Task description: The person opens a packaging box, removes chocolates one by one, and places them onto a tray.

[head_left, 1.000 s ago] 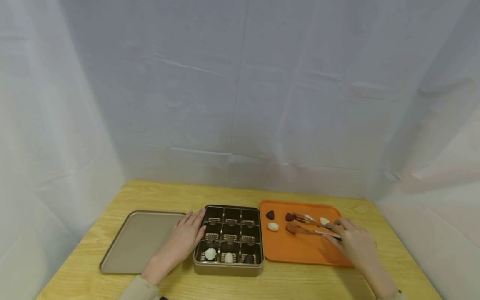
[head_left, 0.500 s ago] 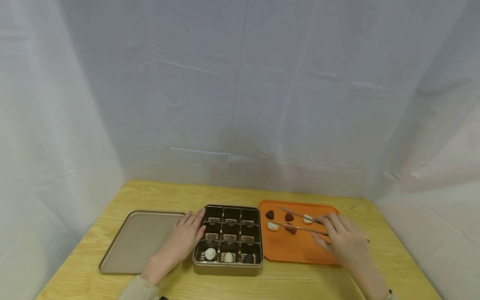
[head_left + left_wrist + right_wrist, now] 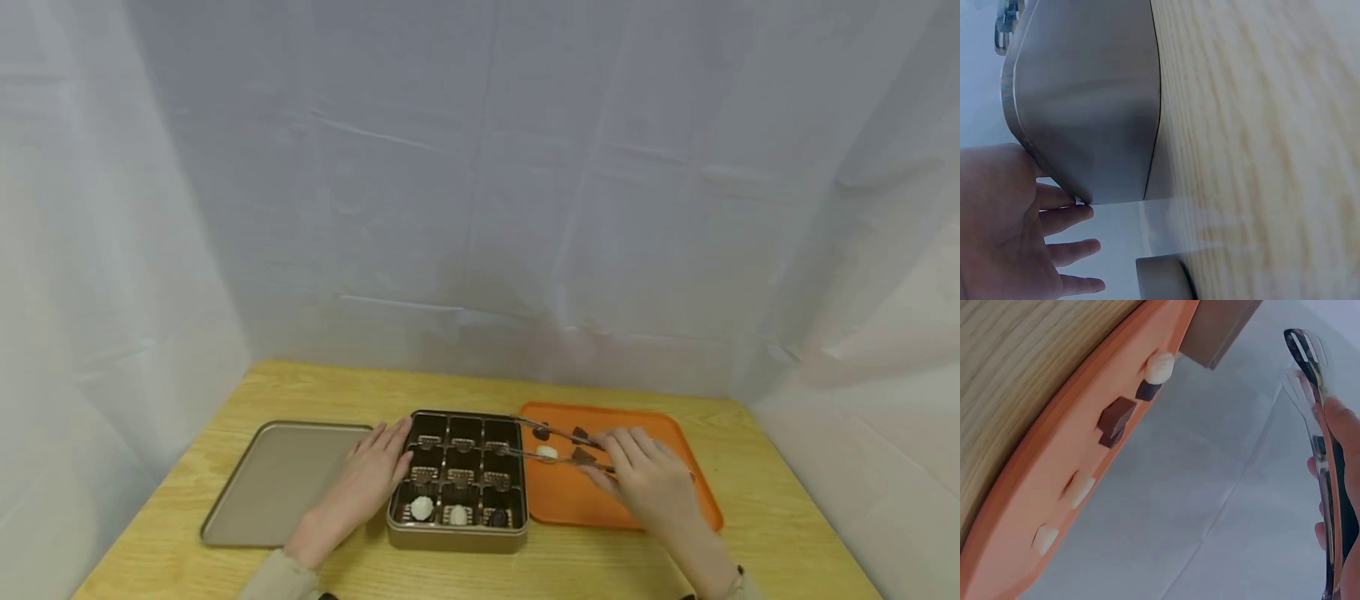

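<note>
Tongs are held by the right hand, fingers clamped on them, to the right of the box. The two arms of the tongs are spread; in the head view their tips cross the box's right rim. The right wrist view shows the slotted ends, a detail too small to confirm from the head, and shows the tongs raised clear of the orange tray. The left hand touches the box's left side. The left wrist view records its fingers apart at a corner, plus the box's plain outer wall; only the head view shows the interior.

Count: one box, nine compartments, three rows of three. The row nearest the person holds three pieces, one per compartment: white swirled piece at left, white oval piece in the middle, dark piece at right.

One tray, immediately right of the box; contact between them cannot be determined. On it the head view gives four pieces plainly, one white and three brown. The right wrist view gives six: three white pieces and three brown pieces. One flat metallic panel lies left of the box. One wooden table extends beneath the box.
</note>
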